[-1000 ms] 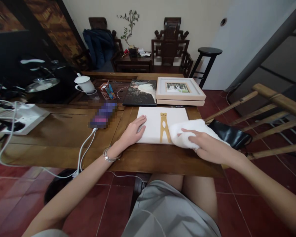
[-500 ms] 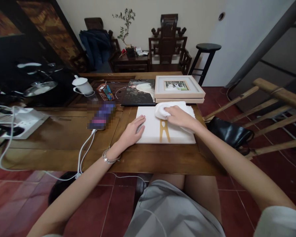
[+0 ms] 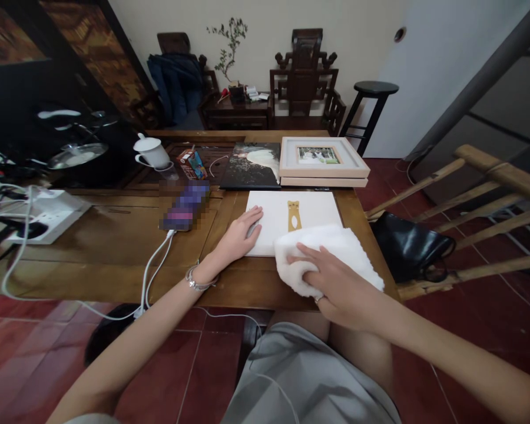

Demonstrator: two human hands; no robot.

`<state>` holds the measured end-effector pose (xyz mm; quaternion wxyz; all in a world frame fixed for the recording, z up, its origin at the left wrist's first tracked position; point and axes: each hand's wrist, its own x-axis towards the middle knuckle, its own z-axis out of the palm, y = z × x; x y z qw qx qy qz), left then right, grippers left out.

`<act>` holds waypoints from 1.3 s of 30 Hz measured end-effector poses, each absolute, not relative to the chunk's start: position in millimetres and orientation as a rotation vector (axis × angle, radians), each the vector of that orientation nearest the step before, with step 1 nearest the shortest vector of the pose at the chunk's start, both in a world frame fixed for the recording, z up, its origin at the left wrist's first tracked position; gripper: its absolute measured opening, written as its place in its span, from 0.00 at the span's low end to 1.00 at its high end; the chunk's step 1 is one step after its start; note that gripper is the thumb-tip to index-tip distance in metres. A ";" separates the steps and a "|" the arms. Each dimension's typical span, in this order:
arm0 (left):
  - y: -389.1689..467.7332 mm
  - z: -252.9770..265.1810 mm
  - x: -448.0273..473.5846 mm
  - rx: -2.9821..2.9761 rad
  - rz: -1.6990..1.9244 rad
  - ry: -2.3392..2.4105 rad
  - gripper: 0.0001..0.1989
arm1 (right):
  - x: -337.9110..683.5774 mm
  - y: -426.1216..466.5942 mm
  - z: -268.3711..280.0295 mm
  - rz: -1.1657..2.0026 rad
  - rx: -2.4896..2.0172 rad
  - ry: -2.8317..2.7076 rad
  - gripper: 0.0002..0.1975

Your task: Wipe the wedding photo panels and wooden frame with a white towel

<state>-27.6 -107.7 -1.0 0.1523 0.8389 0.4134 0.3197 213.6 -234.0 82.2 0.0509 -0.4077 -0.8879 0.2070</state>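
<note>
A white flat board (image 3: 269, 221) with a gold-coloured figure (image 3: 294, 215) on its face lies on the wooden table. My left hand (image 3: 241, 235) rests flat on the board's left edge, fingers stretched out and thumb apart. In my right hand (image 3: 331, 282) is a white cloth (image 3: 348, 247), bunched under the fingers and spread over the board's near right corner, hanging past its near edge. The cloth hides the lower part of the gold figure.
Behind the board lie a dark photo panel (image 3: 251, 168) and stacked light wood picture frames (image 3: 322, 159). To the left are a phone (image 3: 185, 206) with a white cable, a drink carton (image 3: 192, 165), a lidded white cup (image 3: 152, 153) and a power strip (image 3: 57, 218). A wooden chair (image 3: 490, 162) stands right.
My right hand has drawn the cloth from the board's far edge toward me, past its near edge. The figure's upper part now shows and its lower part is covered. My left hand stays in place.
</note>
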 end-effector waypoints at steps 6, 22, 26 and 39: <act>-107.8 -0.7 -27.6 2.408 0.909 1.186 0.21 | 219.2 -203.7 79.2 0.575 -1.329 -2.557 0.18; -107.9 1.3 -27.9 2.407 0.883 1.190 0.21 | 187.8 -139.1 62.9 0.444 -1.448 -2.543 0.21; -108.0 1.1 -27.9 2.407 0.884 1.187 0.21 | 183.4 -187.8 68.5 0.453 -1.357 -2.622 0.22; -107.6 -0.5 -28.1 2.397 0.903 1.175 0.21 | 180.9 -166.2 67.4 0.383 -1.438 -2.627 0.23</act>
